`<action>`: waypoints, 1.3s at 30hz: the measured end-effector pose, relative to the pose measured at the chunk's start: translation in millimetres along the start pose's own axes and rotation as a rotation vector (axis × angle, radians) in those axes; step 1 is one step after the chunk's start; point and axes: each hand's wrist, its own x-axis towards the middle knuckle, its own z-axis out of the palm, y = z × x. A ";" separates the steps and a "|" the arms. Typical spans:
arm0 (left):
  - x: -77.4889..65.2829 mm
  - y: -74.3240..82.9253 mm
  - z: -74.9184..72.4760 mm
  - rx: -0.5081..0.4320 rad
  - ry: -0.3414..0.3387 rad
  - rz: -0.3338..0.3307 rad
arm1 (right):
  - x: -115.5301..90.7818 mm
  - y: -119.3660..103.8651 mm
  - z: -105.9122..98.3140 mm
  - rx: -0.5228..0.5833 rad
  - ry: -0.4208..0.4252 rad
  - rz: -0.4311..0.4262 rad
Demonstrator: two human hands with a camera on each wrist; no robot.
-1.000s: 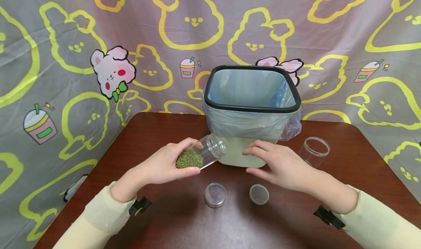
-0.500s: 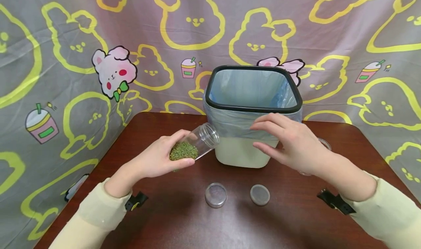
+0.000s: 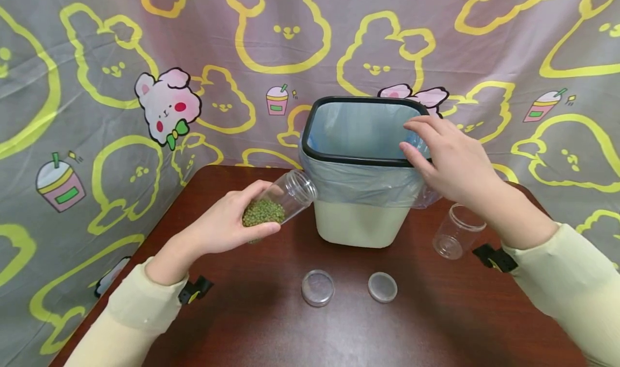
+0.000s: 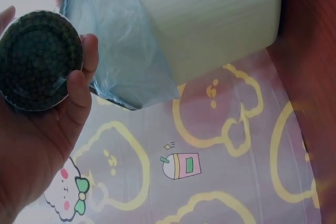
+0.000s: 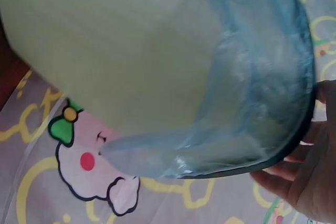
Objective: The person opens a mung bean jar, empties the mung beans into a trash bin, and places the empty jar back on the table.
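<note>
My left hand (image 3: pixel 213 224) grips a clear jar (image 3: pixel 296 192) around its lower part. The jar is tilted, its uncovered mouth pointing up and right toward the bin. Green mung beans (image 3: pixel 263 212) fill its lower end; in the left wrist view they show dark through the jar's base (image 4: pixel 39 61). A pale bin (image 3: pixel 360 224) with a blue bag liner (image 3: pixel 358 181) and black rim (image 3: pixel 370 160) stands ahead. At the rim's right side is my right hand (image 3: pixel 457 160), fingers loosely extended and holding nothing; whether it touches the rim I cannot tell.
A second clear jar (image 3: pixel 455 235) stands uncovered to the bin's right, partly behind the right forearm. Two round clear lids, one at left (image 3: pixel 317 288) and one at right (image 3: pixel 382 287), lie on the brown table (image 3: pixel 349 334). A patterned curtain (image 3: pixel 300 49) hangs behind.
My right hand has risen and moved right, from in front of the bin to its right rim. My left hand has shifted left and slightly up with the jar.
</note>
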 end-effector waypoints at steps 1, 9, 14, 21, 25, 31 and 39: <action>0.2 -0.3 -0.7 0.001 0.001 0.001 | 1.3 1.3 0.4 -0.019 -0.046 0.042; 2.6 -1.6 -8.5 0.005 0.024 0.013 | 2.7 10.9 3.9 -0.114 -0.183 0.149; 3.5 -2.9 -12.4 0.008 0.038 0.007 | -0.6 13.1 3.6 -0.121 -0.205 0.189; 4.2 -4.1 -16.7 0.023 0.045 0.025 | -3.7 11.2 6.6 -0.119 -0.206 0.195; 6.0 -3.4 -19.5 0.021 0.047 0.028 | -4.9 9.9 9.1 -0.141 -0.179 0.192; 7.3 -0.3 -25.8 0.047 0.063 0.033 | -5.0 9.2 9.1 -0.187 -0.191 0.199; 16.8 5.4 -45.0 0.061 0.083 0.022 | -4.6 8.3 6.1 -0.169 -0.227 0.197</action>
